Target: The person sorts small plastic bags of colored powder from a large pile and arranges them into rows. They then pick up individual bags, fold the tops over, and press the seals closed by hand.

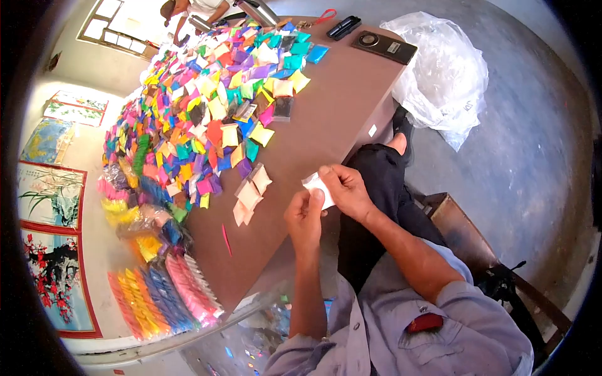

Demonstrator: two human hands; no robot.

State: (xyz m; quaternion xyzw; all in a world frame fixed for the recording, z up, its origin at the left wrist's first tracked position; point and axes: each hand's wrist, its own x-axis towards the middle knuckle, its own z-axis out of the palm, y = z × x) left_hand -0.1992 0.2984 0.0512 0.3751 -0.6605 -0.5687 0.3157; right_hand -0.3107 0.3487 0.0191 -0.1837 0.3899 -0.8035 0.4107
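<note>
Between my two hands is a small white packet (321,188), held over my lap just off the table edge. My left hand (305,219) grips its lower left side, thumb on top. On its upper right side, my right hand (348,188) pinches it between thumb and fingers. Near my left hand, several pale peach packets (249,196) lie on the brown table (326,119). Farther left rests a thin pink stick-like tool (226,240).
A large heap of colourful packets (207,100) covers the table's far side. Bundled packet strips (157,294) sit at the near left corner. A dark flat device (384,46) and a black case (343,28) lie at the far end, beside a clear plastic bag (445,69). Another person (204,9) is beyond.
</note>
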